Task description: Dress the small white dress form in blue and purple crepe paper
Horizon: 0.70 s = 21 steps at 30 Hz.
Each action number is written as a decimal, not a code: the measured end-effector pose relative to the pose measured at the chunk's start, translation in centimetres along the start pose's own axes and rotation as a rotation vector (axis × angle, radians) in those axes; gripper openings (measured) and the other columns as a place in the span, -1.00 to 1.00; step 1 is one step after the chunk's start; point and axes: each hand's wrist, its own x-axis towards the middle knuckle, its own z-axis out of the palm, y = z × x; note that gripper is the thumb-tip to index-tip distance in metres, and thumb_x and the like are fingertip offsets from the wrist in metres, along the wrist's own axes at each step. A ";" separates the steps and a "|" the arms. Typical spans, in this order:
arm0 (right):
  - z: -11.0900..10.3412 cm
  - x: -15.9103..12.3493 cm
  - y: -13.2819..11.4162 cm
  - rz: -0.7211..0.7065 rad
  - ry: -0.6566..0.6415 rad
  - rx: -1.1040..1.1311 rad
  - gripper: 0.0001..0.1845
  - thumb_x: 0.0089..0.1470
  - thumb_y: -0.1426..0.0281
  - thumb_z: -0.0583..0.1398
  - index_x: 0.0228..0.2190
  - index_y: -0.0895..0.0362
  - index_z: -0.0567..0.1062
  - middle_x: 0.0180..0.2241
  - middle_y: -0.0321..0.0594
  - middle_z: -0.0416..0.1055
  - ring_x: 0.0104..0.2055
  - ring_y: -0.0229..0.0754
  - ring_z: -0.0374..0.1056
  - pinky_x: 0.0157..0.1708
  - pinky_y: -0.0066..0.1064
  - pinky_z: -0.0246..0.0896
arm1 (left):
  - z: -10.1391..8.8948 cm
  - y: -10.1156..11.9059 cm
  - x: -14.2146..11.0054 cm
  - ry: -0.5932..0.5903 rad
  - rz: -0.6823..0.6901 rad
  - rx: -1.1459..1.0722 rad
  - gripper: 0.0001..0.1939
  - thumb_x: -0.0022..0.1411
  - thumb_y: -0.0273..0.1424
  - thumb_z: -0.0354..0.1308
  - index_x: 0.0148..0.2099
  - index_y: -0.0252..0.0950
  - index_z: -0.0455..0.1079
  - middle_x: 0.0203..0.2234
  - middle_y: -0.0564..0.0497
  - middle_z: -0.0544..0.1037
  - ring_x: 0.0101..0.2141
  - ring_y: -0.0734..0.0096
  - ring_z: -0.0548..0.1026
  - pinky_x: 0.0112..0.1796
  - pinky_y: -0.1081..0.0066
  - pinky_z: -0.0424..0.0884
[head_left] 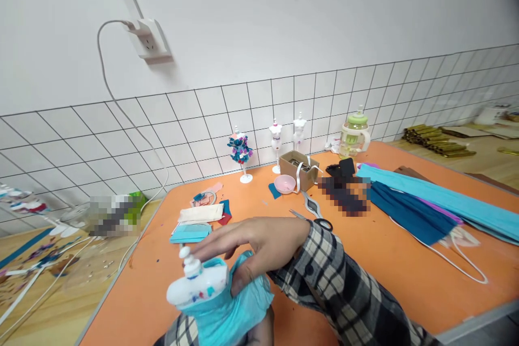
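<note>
A small white dress form (198, 285) is tilted close to me at the bottom, with colored specks on its chest and a knobbed neck. Light blue fabric (231, 316) wraps its body below the bust. My right hand (259, 240) reaches over from the right, its thumb pressed on the fabric and its fingers stretched behind the form. From below, my left hand (261, 331) supports the wrapped form; most of its fingers are hidden by the fabric. Scissors (323, 224) lie just beyond my right wrist.
On the orange table (141, 292) are folded cloth pieces (197, 223), a decorated dress form (240, 148), two bare forms (275, 140), a cardboard box (298, 167), a pink bowl (284, 184), a bottle (354, 135) and long blue fabrics (441, 194). A cable (121, 108) hangs at left.
</note>
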 end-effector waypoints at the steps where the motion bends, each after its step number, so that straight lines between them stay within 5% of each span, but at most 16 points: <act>1: 0.1 0.1 0.3 -0.012 -0.061 0.076 -0.33 0.13 0.44 0.29 0.24 0.26 0.29 0.28 0.02 0.22 0.35 -0.10 0.12 0.14 -0.50 0.16 | 0.0 0.2 -0.4 -0.001 0.006 0.003 -0.47 0.08 0.02 0.26 -0.05 -0.26 0.54 -0.46 -0.17 0.62 -0.39 -0.03 0.59 -0.52 0.17 0.46; 5: 0.5 0.2 1.0 0.022 -0.090 0.317 -0.26 0.04 0.36 0.37 0.22 0.19 0.31 0.18 -0.03 0.35 0.23 -0.06 0.29 0.11 -0.43 0.24 | -0.5 0.5 -1.8 0.017 0.037 0.001 -0.48 0.11 -0.01 0.26 -0.01 -0.26 0.53 -0.43 -0.17 0.63 -0.37 -0.02 0.59 -0.48 0.16 0.47; 11: -0.8 -1.7 0.3 -0.025 0.526 0.235 -0.35 0.10 0.37 0.33 0.20 0.02 0.33 0.11 -0.17 0.40 0.16 -0.13 0.34 0.10 -0.29 0.29 | -2.1 4.3 -2.9 0.071 0.144 0.003 -0.67 0.12 -0.14 0.34 -0.20 -0.28 0.56 -0.50 -0.07 0.60 -0.48 0.22 0.54 -0.49 0.33 0.45; 14: -1.4 -2.0 0.1 -0.018 0.690 0.118 -0.37 0.10 0.39 0.31 0.19 0.00 0.33 0.11 -0.17 0.40 0.16 -0.13 0.32 0.14 -0.21 0.26 | -2.4 6.9 -4.3 0.151 0.401 0.009 -0.50 0.21 0.06 0.18 -0.07 -0.24 0.55 -0.20 -0.13 0.64 -0.21 0.13 0.57 -0.27 0.29 0.51; 17: -1.1 -1.5 -0.1 0.015 0.715 0.030 -0.42 0.12 0.43 0.29 0.16 0.02 0.35 0.08 -0.17 0.43 0.11 -0.15 0.36 0.14 -0.17 0.25 | -1.6 7.4 -5.6 0.188 0.512 0.183 -0.23 0.21 0.24 0.00 0.23 -0.17 0.37 0.19 -0.15 0.43 0.18 -0.09 0.33 0.03 0.16 0.39; 21: -0.1 -0.6 -0.6 0.002 0.772 0.030 -0.44 0.13 0.44 0.27 0.16 0.03 0.34 0.02 -0.19 0.48 0.08 -0.16 0.38 0.10 -0.21 0.27 | -0.5 6.1 -5.7 0.153 0.485 0.342 -0.42 0.33 -0.02 0.11 0.31 -0.09 0.27 0.20 -0.11 0.41 0.20 -0.05 0.29 0.01 0.21 0.36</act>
